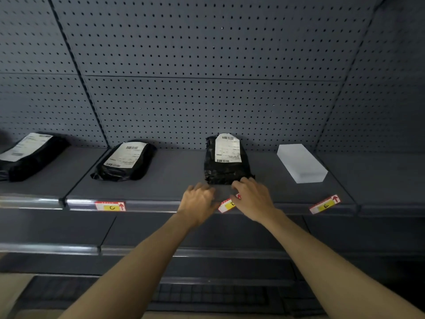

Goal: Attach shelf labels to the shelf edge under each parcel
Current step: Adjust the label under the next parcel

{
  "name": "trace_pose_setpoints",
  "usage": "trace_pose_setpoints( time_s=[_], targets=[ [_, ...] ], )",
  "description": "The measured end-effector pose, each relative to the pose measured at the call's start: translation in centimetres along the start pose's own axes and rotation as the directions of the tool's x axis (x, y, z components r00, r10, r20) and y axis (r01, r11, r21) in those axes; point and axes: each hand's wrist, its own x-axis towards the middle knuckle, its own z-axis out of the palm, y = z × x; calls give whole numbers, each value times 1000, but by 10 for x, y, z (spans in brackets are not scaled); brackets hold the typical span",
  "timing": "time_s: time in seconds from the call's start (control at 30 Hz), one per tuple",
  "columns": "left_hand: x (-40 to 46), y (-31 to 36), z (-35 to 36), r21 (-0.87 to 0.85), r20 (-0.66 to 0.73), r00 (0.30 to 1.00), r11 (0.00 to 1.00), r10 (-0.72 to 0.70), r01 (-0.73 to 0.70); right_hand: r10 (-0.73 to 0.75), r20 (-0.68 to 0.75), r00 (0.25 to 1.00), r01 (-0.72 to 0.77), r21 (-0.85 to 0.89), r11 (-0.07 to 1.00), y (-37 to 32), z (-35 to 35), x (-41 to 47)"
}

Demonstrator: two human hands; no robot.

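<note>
Left hand (199, 199) loosely curled, fingertips at shelf edge (151, 205); grip unclear. Right hand (251, 195) spread, pressing tilted label (227, 205) below middle parcel (226, 158).

Middle shelf label (227, 204) half covered by both hands, leftmost parcel (27, 155) cut off by frame edge

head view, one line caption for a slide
Both hands press label D onto the shelf edge under a black parcel.

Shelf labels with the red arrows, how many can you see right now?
3: the C label seated in the shelf edge, one tilted between both hands, the E label askew at right. More may sit out of frame.
</note>
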Motion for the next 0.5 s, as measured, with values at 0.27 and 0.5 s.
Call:
trace_pose_setpoints(
  time_s=[0.27,0.5],
  targets=[
    [1,17,24,-11,-82,995,998,56,-58,-47,-67,997,46,-18,999,22,16,-11],
    [11,16,22,200,-46,982,965,181,-169,-29,-86,996,27,-25,999,24,27,-21]
  ],
)
